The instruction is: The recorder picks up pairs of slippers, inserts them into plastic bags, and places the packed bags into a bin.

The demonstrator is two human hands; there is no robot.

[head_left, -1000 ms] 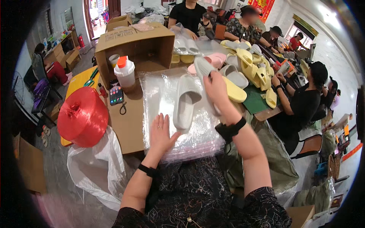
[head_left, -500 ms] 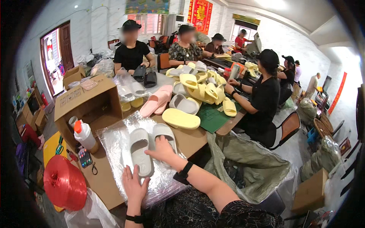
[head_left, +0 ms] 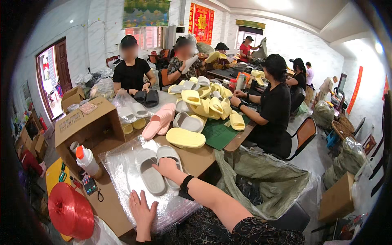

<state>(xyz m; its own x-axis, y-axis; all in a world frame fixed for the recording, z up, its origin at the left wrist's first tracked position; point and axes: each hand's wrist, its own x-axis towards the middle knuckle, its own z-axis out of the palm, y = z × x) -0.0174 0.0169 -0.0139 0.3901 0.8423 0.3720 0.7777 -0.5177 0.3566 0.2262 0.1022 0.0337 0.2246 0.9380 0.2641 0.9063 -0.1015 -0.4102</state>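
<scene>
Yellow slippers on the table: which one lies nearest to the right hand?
The yellow slipper at the front of the pile; other yellow slippers lie farther from the right hand.

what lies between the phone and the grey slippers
In the head view, a strip of brown tabletop, then the clear plastic bags that the grey slippers lie on. A black cord loop lies beside the phone.

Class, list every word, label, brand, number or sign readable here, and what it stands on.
Wording is not copied.
Red-and-gold wall poster: one large gold character; smaller ones blurred.
Red wall strip: any marks too blurred to read.
Cardboard box: print on top, too small to read.
Smartphone: screen icons, too small to read.
Grey slides: no legible lettering.
</scene>
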